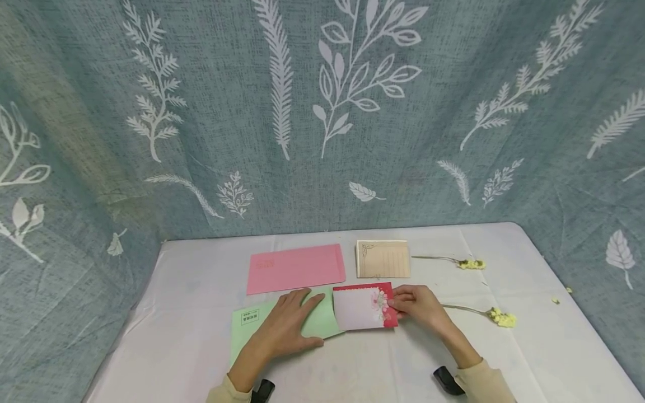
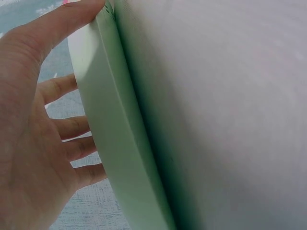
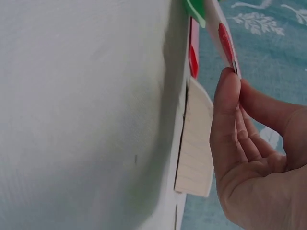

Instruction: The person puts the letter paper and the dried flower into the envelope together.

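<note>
A green envelope (image 1: 322, 322) lies on the table, its right end at the left edge of a red-bordered greeting card (image 1: 359, 310) with a printed flower. My left hand (image 1: 287, 324) rests across the envelope, fingers spread over its top and thumb at the near edge. In the left wrist view the thumb and fingers (image 2: 84, 127) touch opposite sides of the green paper (image 2: 115, 129). My right hand (image 1: 420, 305) pinches the card's right end between thumb and fingertips. The right wrist view shows that pinch on the card (image 3: 225, 40) close up.
Behind the green envelope lies a pink envelope (image 1: 297, 270). A beige lined notecard (image 1: 384, 260) sits to its right. Two yellow dried flower stems (image 1: 471, 264) lie at the right, the nearer flower (image 1: 501, 317) beside my right hand. A patterned curtain (image 1: 322, 168) hangs behind the table.
</note>
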Available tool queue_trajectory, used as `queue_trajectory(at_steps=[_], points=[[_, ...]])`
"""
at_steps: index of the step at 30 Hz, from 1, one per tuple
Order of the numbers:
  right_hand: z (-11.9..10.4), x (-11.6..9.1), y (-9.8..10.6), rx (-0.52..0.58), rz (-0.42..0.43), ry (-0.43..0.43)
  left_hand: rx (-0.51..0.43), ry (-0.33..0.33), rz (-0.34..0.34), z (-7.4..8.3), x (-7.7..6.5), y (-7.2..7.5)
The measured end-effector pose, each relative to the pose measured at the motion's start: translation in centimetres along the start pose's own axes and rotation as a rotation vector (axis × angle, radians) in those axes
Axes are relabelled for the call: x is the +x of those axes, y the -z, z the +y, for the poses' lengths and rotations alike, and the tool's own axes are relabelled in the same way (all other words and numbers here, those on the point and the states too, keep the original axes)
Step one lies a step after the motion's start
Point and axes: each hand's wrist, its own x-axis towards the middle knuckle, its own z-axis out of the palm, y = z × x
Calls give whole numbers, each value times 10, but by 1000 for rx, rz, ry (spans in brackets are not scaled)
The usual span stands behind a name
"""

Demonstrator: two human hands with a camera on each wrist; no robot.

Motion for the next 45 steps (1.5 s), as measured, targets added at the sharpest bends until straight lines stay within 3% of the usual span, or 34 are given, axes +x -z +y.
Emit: queue_trajectory(at_steps=[6, 20, 37, 45], points=[[5, 5, -5, -21, -16, 42, 0, -10, 7, 0, 1, 0], [2, 9, -13, -56, -43, -14, 3, -15, 10, -1, 1, 1], [1, 14, -17, -82, -62, 63, 23, -20, 6, -2, 3, 3], [-2, 15, -20, -28, -67, 23, 10, -22, 7, -1, 4, 3]])
